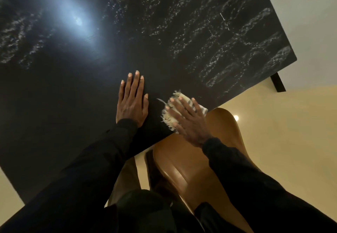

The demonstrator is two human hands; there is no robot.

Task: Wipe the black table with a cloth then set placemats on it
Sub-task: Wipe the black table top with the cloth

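The black table [73,105] fills most of the view, glossy, with pale wet streaks across its far right part. My left hand [131,101] lies flat on the tabletop, fingers together and extended, holding nothing. Just to its right, my right hand [186,119] presses flat on a small cream cloth [179,98] with frayed fringes and grey stripes, at the table's near right edge. The cloth is mostly covered by my fingers. No placemats are in view.
A brown leather chair [197,169] stands pushed up under the near edge, below my right hand. A black table leg [278,82] shows at the right corner. Shiny cream floor [282,141] lies to the right. A ceiling light reflects on the tabletop [78,21].
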